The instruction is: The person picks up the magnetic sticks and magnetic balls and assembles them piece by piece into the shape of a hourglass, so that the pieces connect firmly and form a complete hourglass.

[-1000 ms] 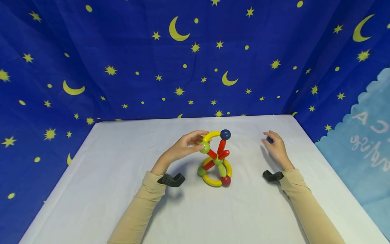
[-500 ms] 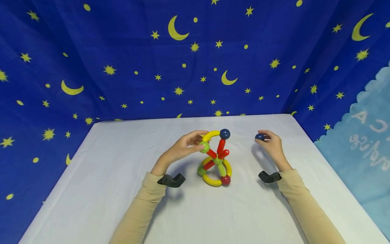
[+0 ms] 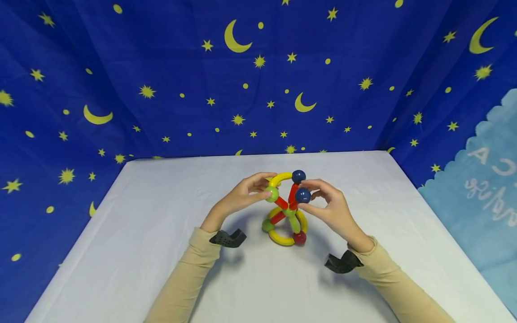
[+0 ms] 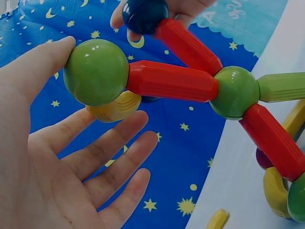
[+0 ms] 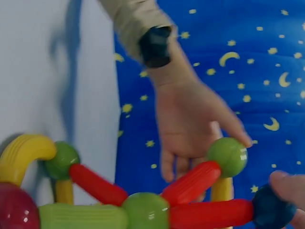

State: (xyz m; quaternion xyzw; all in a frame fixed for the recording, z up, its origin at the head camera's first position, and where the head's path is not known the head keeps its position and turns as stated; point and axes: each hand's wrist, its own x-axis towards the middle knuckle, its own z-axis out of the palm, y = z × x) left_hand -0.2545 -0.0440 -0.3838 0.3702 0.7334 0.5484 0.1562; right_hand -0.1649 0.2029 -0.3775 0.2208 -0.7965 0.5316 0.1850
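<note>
A magnetic ball-and-rod structure stands mid-table. My left hand (image 3: 244, 195) steadies its upper left corner, thumb on a light green ball (image 4: 96, 72) and index finger at the yellow curved rod (image 4: 114, 107) behind it; the other fingers are spread. With my right hand (image 3: 333, 208) I pinch a dark blue ball (image 3: 303, 195) between thumb and fingers. That ball meets the end of a red rod (image 4: 189, 46) rising from the central green ball (image 4: 236, 92). A second blue ball (image 3: 299, 176) tops the structure just behind. Below, yellow curved rods (image 3: 281, 241) and a dark red ball (image 3: 300, 237) form the base.
The white-covered table (image 3: 121, 269) ends at a blue curtain (image 3: 258, 107) with moons and stars. A light blue cloth (image 3: 484, 179) hangs at the right. Black wrist mounts (image 3: 228, 238) project inward from both sleeves.
My right hand has carried the blue ball leftward from the table's right side to the red rod's end. My left hand has kept its place on the structure.
</note>
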